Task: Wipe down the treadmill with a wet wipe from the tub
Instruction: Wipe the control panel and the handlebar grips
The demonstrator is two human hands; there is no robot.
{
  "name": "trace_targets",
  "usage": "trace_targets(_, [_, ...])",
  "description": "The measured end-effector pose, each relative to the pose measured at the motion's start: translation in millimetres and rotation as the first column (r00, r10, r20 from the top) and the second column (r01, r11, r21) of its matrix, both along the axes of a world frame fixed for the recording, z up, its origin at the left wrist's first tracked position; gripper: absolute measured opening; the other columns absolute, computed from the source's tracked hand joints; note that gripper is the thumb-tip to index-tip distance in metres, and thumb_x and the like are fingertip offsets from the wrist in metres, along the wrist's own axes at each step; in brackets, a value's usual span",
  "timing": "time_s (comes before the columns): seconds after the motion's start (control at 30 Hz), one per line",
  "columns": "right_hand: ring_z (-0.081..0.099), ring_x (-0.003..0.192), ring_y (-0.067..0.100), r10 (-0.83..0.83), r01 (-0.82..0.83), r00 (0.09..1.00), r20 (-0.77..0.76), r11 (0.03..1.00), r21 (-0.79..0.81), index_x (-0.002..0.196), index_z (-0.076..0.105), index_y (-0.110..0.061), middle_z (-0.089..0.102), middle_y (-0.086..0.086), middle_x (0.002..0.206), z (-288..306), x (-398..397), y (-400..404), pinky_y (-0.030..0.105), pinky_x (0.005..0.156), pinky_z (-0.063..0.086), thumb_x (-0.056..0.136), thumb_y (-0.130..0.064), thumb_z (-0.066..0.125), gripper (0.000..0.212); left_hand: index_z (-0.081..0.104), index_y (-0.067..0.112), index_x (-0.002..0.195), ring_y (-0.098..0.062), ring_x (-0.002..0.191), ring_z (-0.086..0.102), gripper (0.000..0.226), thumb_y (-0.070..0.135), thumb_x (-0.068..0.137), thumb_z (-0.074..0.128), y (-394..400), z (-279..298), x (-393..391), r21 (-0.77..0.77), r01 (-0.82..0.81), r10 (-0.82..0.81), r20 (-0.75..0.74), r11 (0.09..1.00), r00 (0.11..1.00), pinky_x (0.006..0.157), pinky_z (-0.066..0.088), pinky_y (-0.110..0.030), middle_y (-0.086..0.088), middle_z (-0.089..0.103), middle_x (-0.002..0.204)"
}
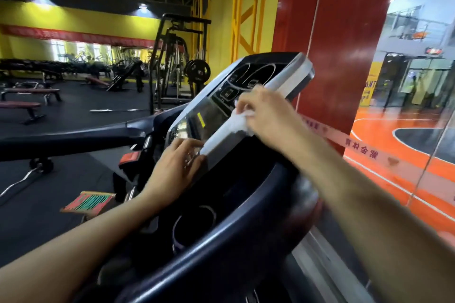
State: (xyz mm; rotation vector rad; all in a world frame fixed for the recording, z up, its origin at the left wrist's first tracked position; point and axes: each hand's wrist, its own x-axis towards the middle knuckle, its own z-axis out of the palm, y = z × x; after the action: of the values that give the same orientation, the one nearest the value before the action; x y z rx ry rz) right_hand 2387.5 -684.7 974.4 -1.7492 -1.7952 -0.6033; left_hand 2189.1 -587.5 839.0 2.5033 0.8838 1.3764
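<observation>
**Wet wipe pressed to the treadmill console**

The wet wipe (240, 122), white and crumpled, lies against the silver side trim (258, 106) of the treadmill console (216, 115), about midway along its length. The right hand (267, 115) grasps it, fingers curled around the bunched cloth and pressing it onto the trim; the edges of the wipe are blurred. The left hand (176, 167) rests at the lower corner of the console, fingers fairly straight and laid flat over the panel, grasping nothing. The console is tilted in the view, with dark round displays in its upper part and a small yellow sticker (201, 119) on the glossy lower panel. Below it, the dark curved handrail (221, 241) sweeps across the foreground, with a round cup holder (193, 225) set in the tray inside it. Left of the console, a red safety tag (130, 157) sits on the frame. Beyond are weight benches (29, 94) on a dark floor, a cable machine (179, 56), yellow walls, and at the right a red pillar (327, 44) beside an orange court floor (394, 142).
</observation>
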Motion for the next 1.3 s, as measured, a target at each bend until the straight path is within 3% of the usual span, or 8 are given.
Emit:
trace_targets(0.2, [0.064, 0.082, 0.018, -0.168, 0.206, 0.966, -0.197, 0.959, 0.194, 0.093, 0.071, -0.02, 0.068, 0.003, 0.095, 23.9, 37.1, -17.1, 0.022, 0.068, 0.042, 0.08, 0.0, 0.058, 0.027, 0.07, 0.032, 0.107, -0.005, 0.083, 0.071, 0.016, 0.037, 0.092, 0.072, -2.4, -11.1, -22.1, -0.125, -0.06, 0.066, 0.047, 0.99, 0.997, 0.08, 0.059, -0.037, 0.015, 0.071, 0.096])
trace_targets(0.4, [0.056, 0.095, 0.03, 0.048, -0.025, 0.991, 0.124, 0.984, -0.177, 0.094, 0.067, -0.013, 0.05, 0.006, 0.095, -22.6, -42.1, 4.5, 0.035, 0.075, 0.042, 0.083, -0.001, 0.058, 0.018, 0.075, 0.037, 0.099, 0.004, 0.079, 0.071, 0.024, 0.053, 0.081, 0.072, -4.7, -7.3, -25.9, -0.269, -0.041, 0.075, 0.118, 0.962, 0.99, 0.08, 0.06, -0.037, 0.021, 0.074, 0.083])
trace_targets(0.5, [0.056, 0.089, 0.029, -0.042, 0.053, 0.993, 0.109, 0.994, -0.1, 0.092, 0.067, -0.016, 0.05, 0.005, 0.093, -13.2, -32.7, 3.5, 0.035, 0.071, 0.042, 0.079, -0.001, 0.062, 0.019, 0.076, 0.039, 0.094, 0.004, 0.085, 0.072, 0.01, 0.037, 0.085, 0.08, 1.2, -4.4, -34.0, -0.34, 0.018, 0.016, 0.097, 0.94, 0.995, 0.087, 0.059, -0.037, 0.021, 0.076, 0.088])
trace_targets(0.6, [0.06, 0.085, 0.031, -0.179, 0.179, 0.984, -0.01, 0.98, 0.081, 0.088, 0.068, -0.016, 0.057, 0.006, 0.094, -0.8, -18.6, -4.5, 0.035, 0.074, 0.048, 0.077, 0.003, 0.058, 0.025, 0.076, 0.036, 0.106, -0.002, 0.091, 0.072, 0.034, 0.009, 0.086, 0.077, 9.8, -2.3, -46.7, -0.399, 0.107, -0.099, 0.041, 0.911, 0.994, 0.095, 0.057, -0.035, 0.012, 0.077, 0.097])
trace_targets(0.83, [0.061, 0.105, 0.034, -0.053, 0.227, 0.915, 0.4, 0.887, -0.402, 0.104, 0.065, -0.013, 0.057, 0.012, 0.107, -59.6, -109.9, 29.4, 0.03, 0.072, 0.037, 0.089, -0.009, 0.063, 0.016, 0.079, 0.022, 0.099, -0.01, 0.088, 0.072, 0.045, -0.011, 0.082, 0.054, 15.0, 0.4, -51.7, -0.453, 0.097, -0.091, 0.035, 0.886, 0.995, 0.089, 0.058, -0.031, 0.005, 0.077, 0.092])
trace_targets(1.0, [0.058, 0.096, 0.032, 0.016, 0.188, 0.885, 0.466, 0.902, -0.389, 0.097, 0.061, -0.012, 0.052, 0.01, 0.101, -59.4, -106.4, 20.9, 0.034, 0.066, 0.033, 0.089, -0.008, 0.059, 0.01, 0.078, 0.015, 0.091, -0.016, 0.091, 0.073, 0.033, -0.01, 0.084, 0.056, 16.5, -5.1, -53.9, -0.519, 0.139, -0.078, 0.138, 0.843, 0.987, 0.092, 0.058, -0.034, -0.002, 0.077, 0.089])
trace_targets(1.13, [0.059, 0.088, 0.038, -0.163, 0.232, 0.928, 0.335, 0.957, -0.176, 0.089, 0.062, -0.014, 0.053, 0.012, 0.094, -36.9, -67.9, 4.9, 0.047, 0.075, 0.051, 0.082, -0.005, 0.059, 0.011, 0.078, 0.023, 0.08, -0.013, 0.089, 0.072, 0.038, -0.006, 0.082, 0.053, 14.7, 0.0, -54.8, -0.549, 0.117, -0.051, 0.135, 0.828, 0.99, 0.089, 0.059, -0.035, 0.002, 0.076, 0.085])
trace_targets(1.3, [0.06, 0.099, 0.037, -0.075, 0.233, 0.898, 0.433, 0.917, -0.324, 0.1, 0.064, -0.011, 0.055, 0.013, 0.103, -64.5, -111.2, 15.4, 0.039, 0.076, 0.047, 0.086, -0.011, 0.063, 0.014, 0.071, 0.032, 0.063, -0.017, 0.086, 0.073, 0.045, -0.008, 0.077, 0.054, 14.8, 0.4, -52.5, -0.574, 0.104, -0.033, 0.133, 0.812, 0.991, 0.085, 0.061, -0.04, 0.006, 0.075, 0.078])
